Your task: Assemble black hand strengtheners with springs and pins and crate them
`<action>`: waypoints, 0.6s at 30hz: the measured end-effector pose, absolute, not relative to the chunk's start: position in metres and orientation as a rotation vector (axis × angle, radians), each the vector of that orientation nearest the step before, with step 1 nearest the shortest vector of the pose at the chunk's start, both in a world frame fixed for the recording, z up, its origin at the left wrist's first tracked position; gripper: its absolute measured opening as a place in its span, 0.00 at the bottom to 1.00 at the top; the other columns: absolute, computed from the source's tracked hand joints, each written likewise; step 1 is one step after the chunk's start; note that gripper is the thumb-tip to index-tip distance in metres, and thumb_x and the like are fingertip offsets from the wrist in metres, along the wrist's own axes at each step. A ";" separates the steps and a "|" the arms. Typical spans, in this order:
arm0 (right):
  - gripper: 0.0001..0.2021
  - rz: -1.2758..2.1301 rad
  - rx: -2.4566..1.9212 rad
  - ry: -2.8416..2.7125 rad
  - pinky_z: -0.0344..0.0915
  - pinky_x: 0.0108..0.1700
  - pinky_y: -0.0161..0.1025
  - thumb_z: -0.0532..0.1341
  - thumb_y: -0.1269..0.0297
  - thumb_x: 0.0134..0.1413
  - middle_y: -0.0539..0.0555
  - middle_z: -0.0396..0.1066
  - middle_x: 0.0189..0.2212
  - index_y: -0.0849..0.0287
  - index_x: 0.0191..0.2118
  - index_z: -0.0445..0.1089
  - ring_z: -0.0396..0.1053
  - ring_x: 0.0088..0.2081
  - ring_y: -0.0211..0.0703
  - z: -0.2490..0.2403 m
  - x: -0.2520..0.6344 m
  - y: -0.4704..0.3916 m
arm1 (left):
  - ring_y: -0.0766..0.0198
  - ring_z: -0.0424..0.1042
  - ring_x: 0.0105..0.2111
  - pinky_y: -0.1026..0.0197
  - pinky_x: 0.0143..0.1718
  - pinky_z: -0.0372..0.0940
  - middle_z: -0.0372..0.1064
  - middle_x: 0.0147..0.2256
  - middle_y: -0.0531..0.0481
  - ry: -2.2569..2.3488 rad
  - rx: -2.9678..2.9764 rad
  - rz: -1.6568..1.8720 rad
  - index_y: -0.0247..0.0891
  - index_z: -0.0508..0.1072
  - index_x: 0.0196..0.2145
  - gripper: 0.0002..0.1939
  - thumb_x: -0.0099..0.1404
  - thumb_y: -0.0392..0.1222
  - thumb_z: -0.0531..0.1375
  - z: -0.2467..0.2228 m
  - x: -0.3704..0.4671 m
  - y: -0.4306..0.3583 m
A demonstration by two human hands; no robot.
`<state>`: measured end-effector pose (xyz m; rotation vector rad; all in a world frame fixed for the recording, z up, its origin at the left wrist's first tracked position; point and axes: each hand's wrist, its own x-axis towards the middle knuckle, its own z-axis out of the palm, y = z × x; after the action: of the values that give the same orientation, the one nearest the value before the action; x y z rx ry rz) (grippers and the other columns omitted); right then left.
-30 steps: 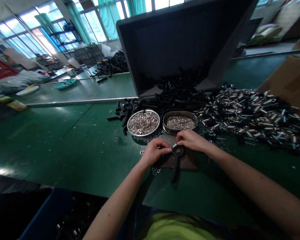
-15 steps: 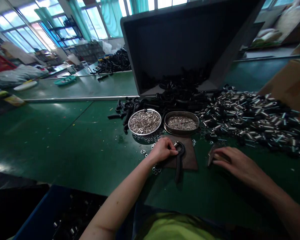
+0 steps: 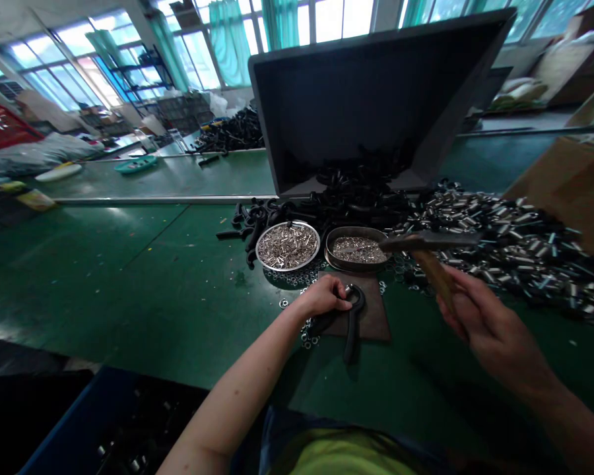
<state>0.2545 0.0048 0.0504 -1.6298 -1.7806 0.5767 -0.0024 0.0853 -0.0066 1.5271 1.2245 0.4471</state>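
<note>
In my right hand [image 3: 490, 320] is a hammer [image 3: 436, 278], held by its wooden handle and raised above the table, its dark head in front of the metal parts. My left hand [image 3: 325, 295] is closed at the ring-shaped end of a black handle-like part [image 3: 353, 333], with a small bit of bright metal near the fingertips. That black part rests on a brown square pad [image 3: 377, 315], its straight end pointing toward me. What exactly the left fingertips pinch is partly hidden.
A round dish [image 3: 287, 247] of small metal pins and an oval tin [image 3: 359, 254] of small metal pieces stand behind the pad. Loose nuts [image 3: 309, 336] lie beside it. A tilted grey bin [image 3: 376, 112] spills black parts; metal-ended parts [image 3: 519, 244] heap right, near a cardboard box [image 3: 569, 191].
My right hand has lifted the hammer from low beside the pad to well above the table. My left hand stays at the ring end of the black part. The view has tilted slightly.
</note>
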 end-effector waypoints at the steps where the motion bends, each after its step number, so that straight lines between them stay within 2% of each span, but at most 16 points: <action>1: 0.25 0.537 -1.578 -1.789 0.71 0.39 0.41 0.44 0.53 0.62 0.58 0.72 0.45 0.53 0.62 0.53 0.73 0.38 0.47 0.051 0.245 0.009 | 0.71 0.59 0.22 0.66 0.24 0.52 0.62 0.22 0.59 1.228 1.529 0.447 0.37 0.65 0.24 0.12 0.44 0.39 0.66 -0.007 -0.002 0.086; 6: 0.21 0.586 -1.548 -2.208 0.68 0.48 0.48 0.47 0.59 0.60 0.57 0.71 0.50 0.55 0.56 0.63 0.71 0.47 0.52 0.035 0.230 0.032 | 0.71 0.58 0.21 0.67 0.23 0.51 0.60 0.20 0.60 1.254 1.535 0.441 0.36 0.66 0.24 0.12 0.43 0.38 0.66 -0.004 -0.002 0.085; 8: 0.21 0.581 -1.559 -2.193 0.68 0.49 0.46 0.46 0.59 0.61 0.56 0.70 0.51 0.54 0.57 0.62 0.70 0.49 0.50 0.038 0.230 0.033 | 0.71 0.57 0.20 0.66 0.23 0.51 0.60 0.20 0.60 1.256 1.538 0.433 0.36 0.66 0.24 0.12 0.43 0.38 0.66 -0.003 -0.002 0.085; 12: 0.23 0.435 -1.550 -2.036 0.69 0.47 0.43 0.44 0.60 0.63 0.56 0.68 0.53 0.54 0.62 0.53 0.71 0.48 0.49 0.041 0.230 0.023 | 0.71 0.57 0.21 0.66 0.23 0.51 0.60 0.20 0.60 1.263 1.573 0.422 0.36 0.67 0.24 0.12 0.44 0.39 0.67 -0.002 -0.003 0.085; 16: 0.23 0.592 -1.603 -2.282 0.68 0.48 0.49 0.44 0.59 0.62 0.58 0.69 0.51 0.56 0.60 0.58 0.71 0.48 0.52 0.015 0.229 0.026 | 0.68 0.61 0.24 0.65 0.28 0.56 0.63 0.22 0.58 1.292 1.642 0.426 0.36 0.68 0.25 0.12 0.44 0.38 0.67 -0.002 -0.003 0.085; 18: 0.23 0.658 -1.627 -2.295 0.66 0.50 0.49 0.44 0.58 0.62 0.57 0.68 0.52 0.56 0.60 0.58 0.69 0.50 0.51 0.008 0.229 0.030 | 0.65 0.64 0.30 0.63 0.33 0.59 0.66 0.28 0.55 1.323 1.687 0.467 0.36 0.69 0.28 0.12 0.46 0.38 0.67 0.000 -0.004 0.078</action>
<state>0.2293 0.0303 0.0077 -1.6266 -2.2954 0.6577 -0.0036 0.0783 0.0000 1.6872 1.3225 0.4674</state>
